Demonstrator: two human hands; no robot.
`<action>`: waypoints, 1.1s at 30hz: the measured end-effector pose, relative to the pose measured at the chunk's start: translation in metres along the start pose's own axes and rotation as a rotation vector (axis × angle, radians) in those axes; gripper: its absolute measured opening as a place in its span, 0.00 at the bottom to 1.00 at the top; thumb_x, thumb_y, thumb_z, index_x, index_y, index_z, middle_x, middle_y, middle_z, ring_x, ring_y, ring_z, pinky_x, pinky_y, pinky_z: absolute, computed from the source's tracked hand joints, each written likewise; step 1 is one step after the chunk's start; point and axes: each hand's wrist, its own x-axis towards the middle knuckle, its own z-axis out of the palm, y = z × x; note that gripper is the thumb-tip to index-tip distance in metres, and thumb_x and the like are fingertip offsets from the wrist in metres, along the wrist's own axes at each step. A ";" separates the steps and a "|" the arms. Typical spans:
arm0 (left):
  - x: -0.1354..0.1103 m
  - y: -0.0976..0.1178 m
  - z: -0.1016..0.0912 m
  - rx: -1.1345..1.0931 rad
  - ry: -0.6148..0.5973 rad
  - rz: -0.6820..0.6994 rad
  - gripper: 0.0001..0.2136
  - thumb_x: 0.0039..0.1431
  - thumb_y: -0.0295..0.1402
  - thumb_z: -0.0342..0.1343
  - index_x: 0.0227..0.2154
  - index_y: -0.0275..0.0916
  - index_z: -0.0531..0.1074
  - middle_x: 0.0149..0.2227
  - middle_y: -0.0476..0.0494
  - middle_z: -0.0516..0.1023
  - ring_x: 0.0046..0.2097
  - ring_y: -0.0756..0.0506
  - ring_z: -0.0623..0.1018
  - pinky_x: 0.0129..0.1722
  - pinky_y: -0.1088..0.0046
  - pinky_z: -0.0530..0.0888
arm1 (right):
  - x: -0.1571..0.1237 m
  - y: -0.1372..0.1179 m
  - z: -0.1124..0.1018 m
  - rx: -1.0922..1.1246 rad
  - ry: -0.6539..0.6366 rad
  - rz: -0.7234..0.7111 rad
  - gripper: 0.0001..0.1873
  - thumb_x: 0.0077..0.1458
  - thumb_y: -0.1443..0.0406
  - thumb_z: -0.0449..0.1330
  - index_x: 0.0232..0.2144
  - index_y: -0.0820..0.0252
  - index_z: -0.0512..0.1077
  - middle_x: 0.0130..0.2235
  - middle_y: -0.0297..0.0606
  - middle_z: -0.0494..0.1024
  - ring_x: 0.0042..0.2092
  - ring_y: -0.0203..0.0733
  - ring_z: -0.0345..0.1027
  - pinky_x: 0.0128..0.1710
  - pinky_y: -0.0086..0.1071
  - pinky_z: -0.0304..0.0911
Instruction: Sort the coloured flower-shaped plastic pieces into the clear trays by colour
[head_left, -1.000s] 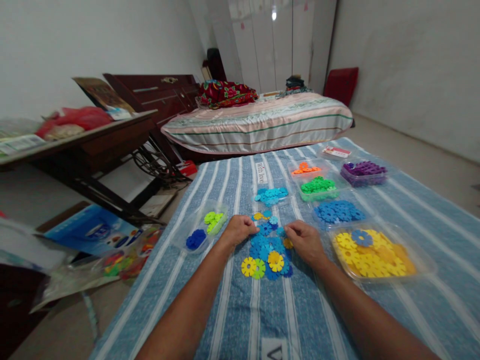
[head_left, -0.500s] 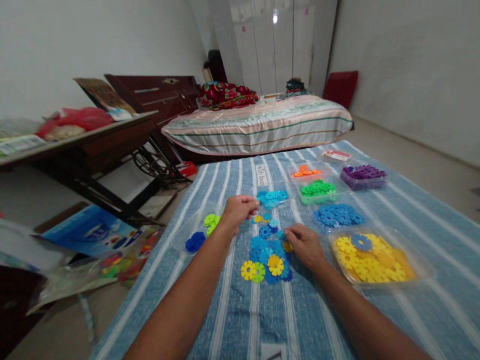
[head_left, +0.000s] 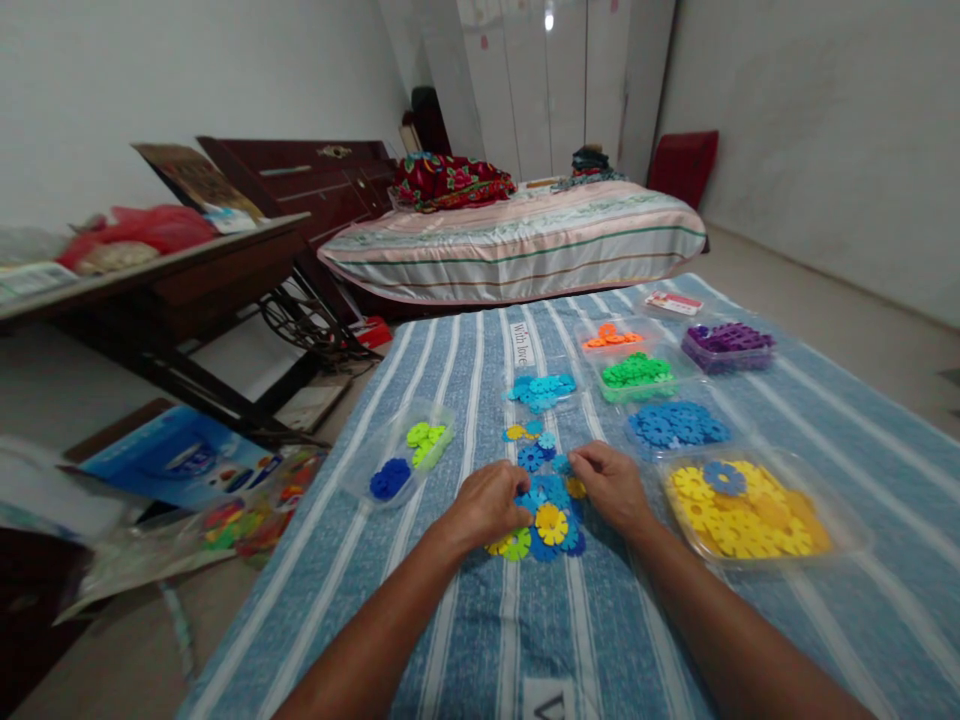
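Head view: a clear tray (head_left: 849, 535) holds yellow discs (head_left: 750, 525), one blue disc (head_left: 724, 478).

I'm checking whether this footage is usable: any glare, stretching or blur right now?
Head view: a bright glare spot on the glossy wardrobe; head view: wide-angle stretching seems to skew the treadle table towards the left edge; head view: fine detail is soft on the left hand and blue flower discs.

"With love" on striped cloth (head_left: 480, 620), cut-off "V" nearer
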 end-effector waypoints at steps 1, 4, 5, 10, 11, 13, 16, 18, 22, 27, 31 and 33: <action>0.000 -0.001 0.001 -0.007 0.001 0.000 0.09 0.36 0.28 0.62 0.27 0.42 0.76 0.28 0.51 0.74 0.31 0.48 0.71 0.30 0.76 0.62 | 0.000 0.000 0.000 0.001 0.002 -0.002 0.15 0.53 0.59 0.55 0.22 0.59 0.75 0.24 0.34 0.72 0.28 0.37 0.66 0.30 0.30 0.59; 0.001 -0.004 0.004 -0.075 -0.005 0.002 0.07 0.36 0.29 0.62 0.24 0.40 0.74 0.27 0.51 0.73 0.30 0.49 0.70 0.30 0.76 0.62 | 0.000 -0.002 0.000 -0.001 0.003 -0.002 0.15 0.53 0.59 0.55 0.22 0.59 0.75 0.24 0.34 0.72 0.28 0.37 0.65 0.30 0.30 0.58; 0.002 -0.005 0.005 -0.106 -0.005 0.001 0.06 0.36 0.29 0.62 0.22 0.39 0.73 0.26 0.51 0.72 0.30 0.50 0.70 0.29 0.76 0.62 | 0.000 -0.002 0.000 -0.004 0.003 -0.002 0.15 0.53 0.59 0.55 0.22 0.59 0.74 0.24 0.34 0.72 0.28 0.37 0.65 0.30 0.30 0.58; 0.003 -0.011 0.007 -0.322 -0.011 -0.021 0.04 0.36 0.31 0.60 0.18 0.37 0.70 0.23 0.51 0.70 0.27 0.51 0.67 0.26 0.77 0.61 | 0.001 -0.003 -0.001 -0.014 0.007 -0.001 0.16 0.53 0.57 0.54 0.22 0.59 0.75 0.24 0.35 0.73 0.27 0.38 0.65 0.29 0.31 0.59; 0.003 -0.012 0.007 -0.365 -0.021 -0.030 0.05 0.36 0.31 0.60 0.17 0.37 0.70 0.22 0.51 0.69 0.26 0.51 0.67 0.25 0.77 0.61 | 0.001 -0.003 -0.001 -0.015 0.007 0.001 0.16 0.53 0.57 0.54 0.22 0.59 0.75 0.24 0.35 0.73 0.27 0.38 0.65 0.29 0.31 0.59; 0.002 -0.013 0.004 -0.440 -0.048 -0.043 0.06 0.36 0.33 0.60 0.17 0.37 0.70 0.21 0.52 0.68 0.25 0.52 0.66 0.25 0.77 0.61 | 0.001 -0.002 -0.001 -0.015 0.010 0.001 0.16 0.53 0.57 0.54 0.22 0.59 0.75 0.24 0.35 0.73 0.28 0.38 0.65 0.29 0.31 0.59; 0.002 -0.015 -0.003 -0.545 -0.065 -0.059 0.08 0.36 0.36 0.61 0.17 0.37 0.69 0.19 0.53 0.67 0.25 0.52 0.65 0.25 0.76 0.60 | 0.001 -0.002 0.000 -0.012 0.009 -0.001 0.16 0.53 0.58 0.54 0.22 0.59 0.75 0.24 0.35 0.73 0.28 0.38 0.66 0.30 0.31 0.59; 0.002 -0.016 -0.008 -0.596 -0.056 -0.071 0.09 0.36 0.37 0.61 0.17 0.37 0.69 0.19 0.54 0.66 0.24 0.53 0.64 0.25 0.76 0.60 | 0.001 -0.002 0.000 -0.014 0.005 0.001 0.15 0.53 0.58 0.54 0.22 0.59 0.75 0.24 0.35 0.73 0.28 0.38 0.66 0.30 0.31 0.58; 0.003 -0.013 -0.020 -0.647 -0.056 -0.121 0.10 0.37 0.38 0.61 0.18 0.37 0.68 0.17 0.54 0.66 0.22 0.53 0.64 0.23 0.76 0.59 | 0.001 -0.002 0.000 -0.005 0.005 0.002 0.15 0.53 0.59 0.54 0.22 0.58 0.75 0.24 0.35 0.73 0.28 0.38 0.66 0.30 0.31 0.58; 0.010 -0.004 -0.035 -0.707 0.027 -0.195 0.10 0.36 0.36 0.63 0.19 0.38 0.68 0.14 0.55 0.67 0.20 0.53 0.66 0.21 0.77 0.60 | 0.001 -0.001 0.001 0.006 0.000 -0.003 0.15 0.54 0.59 0.54 0.22 0.58 0.75 0.25 0.35 0.73 0.28 0.38 0.67 0.31 0.31 0.58; 0.028 0.004 -0.053 -0.763 0.198 -0.180 0.09 0.36 0.33 0.64 0.23 0.37 0.70 0.15 0.55 0.68 0.19 0.53 0.67 0.20 0.79 0.61 | 0.001 -0.001 0.004 0.005 -0.003 -0.008 0.16 0.54 0.59 0.54 0.22 0.59 0.75 0.24 0.34 0.71 0.29 0.38 0.66 0.31 0.30 0.58; 0.042 0.010 -0.064 -0.792 0.300 -0.171 0.10 0.37 0.32 0.64 0.24 0.37 0.71 0.16 0.54 0.70 0.19 0.53 0.68 0.19 0.79 0.62 | 0.001 -0.002 0.005 0.008 -0.005 -0.008 0.16 0.55 0.58 0.54 0.22 0.59 0.74 0.24 0.34 0.71 0.28 0.38 0.66 0.30 0.30 0.57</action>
